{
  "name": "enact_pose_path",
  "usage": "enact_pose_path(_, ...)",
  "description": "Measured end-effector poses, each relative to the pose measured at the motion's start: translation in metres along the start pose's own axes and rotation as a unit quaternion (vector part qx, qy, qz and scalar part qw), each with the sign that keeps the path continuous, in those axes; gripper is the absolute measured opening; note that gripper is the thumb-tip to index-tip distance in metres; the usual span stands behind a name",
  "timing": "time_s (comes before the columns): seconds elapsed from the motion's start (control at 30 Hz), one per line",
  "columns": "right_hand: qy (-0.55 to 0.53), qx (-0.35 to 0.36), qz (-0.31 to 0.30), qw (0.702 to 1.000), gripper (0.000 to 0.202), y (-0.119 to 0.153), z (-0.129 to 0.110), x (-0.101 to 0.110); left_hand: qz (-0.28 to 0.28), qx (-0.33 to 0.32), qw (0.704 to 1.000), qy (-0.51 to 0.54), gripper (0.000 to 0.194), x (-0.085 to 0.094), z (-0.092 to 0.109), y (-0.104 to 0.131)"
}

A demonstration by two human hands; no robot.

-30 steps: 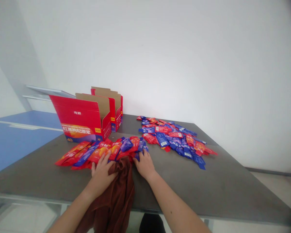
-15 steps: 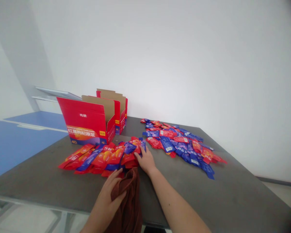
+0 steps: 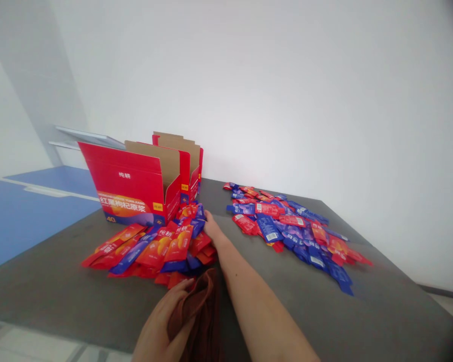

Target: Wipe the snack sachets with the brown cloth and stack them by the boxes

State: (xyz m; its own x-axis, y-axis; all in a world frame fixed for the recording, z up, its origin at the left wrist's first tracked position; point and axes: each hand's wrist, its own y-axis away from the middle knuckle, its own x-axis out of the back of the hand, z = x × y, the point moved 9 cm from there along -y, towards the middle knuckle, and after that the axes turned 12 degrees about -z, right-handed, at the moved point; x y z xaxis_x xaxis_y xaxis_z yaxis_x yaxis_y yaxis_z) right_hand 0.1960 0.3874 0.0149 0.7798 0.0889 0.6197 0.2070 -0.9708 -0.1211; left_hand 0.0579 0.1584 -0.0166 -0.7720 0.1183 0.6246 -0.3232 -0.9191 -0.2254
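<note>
Left hand: my left hand (image 3: 162,327) lay at the near edge of the worktop (image 3: 362,311), its fingers (image 3: 183,285) curled over and closed on a brown cloth (image 3: 200,311) that hung down past the edge.
Right hand: my right hand (image 3: 211,229) was stretched forward, resting against the far right side of the near heap of sachets (image 3: 154,249). I could not tell whether its fingers were spread or pinched, since most of them were hidden among the packets.
Near heap: red and blue sachets lay fanned and overlapping, touching the front foot of the open red carton (image 3: 136,188); a few were pushed up against the carton's corner.
How they would handle: I judged the sachets light, flat and limp, with glossy film likely to slide over one another. A pinch at a sealed end, or a flat palm sweeping several at once, looked the surest hold.
Cloth: soft and slack, bunched in my grip, its upper end touching the nearest packets.
Second heap: a loose spread of sachets (image 3: 294,229) lay well apart to the right, with a bare grey strip between the two heaps.
Cartons: a second red carton (image 3: 192,163) stood just behind the first, both with flaps up.
Edges and room: the near edge sat close under my forearms; open surface lay to the right front. The cartons blocked the left rear.
</note>
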Motion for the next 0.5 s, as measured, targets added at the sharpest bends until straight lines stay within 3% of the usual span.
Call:
enact_pose_path(0.13,-0.047,0.018,0.010,0.999,0.036,0.015,0.011,0.021,0.007,0.001,1.000,-0.015,0.037,0.002,0.006,0.000)
enact_pose_path(0.23,-0.023,0.023,0.018,0.999,0.034,0.035,0.024,0.044,0.018,0.005,1.000,-0.024,0.036,0.005,0.010,0.000)
enact_pose_path(0.37,0.100,-0.003,0.055,0.993,0.032,0.071,0.045,0.087,0.022,0.009,0.999,-0.025,0.037,0.008,0.012,-0.001)
enact_pose_path(0.5,0.256,-0.070,0.126,0.956,0.046,0.108,0.067,0.136,0.021,0.012,1.000,-0.019,0.037,0.006,0.010,-0.002)
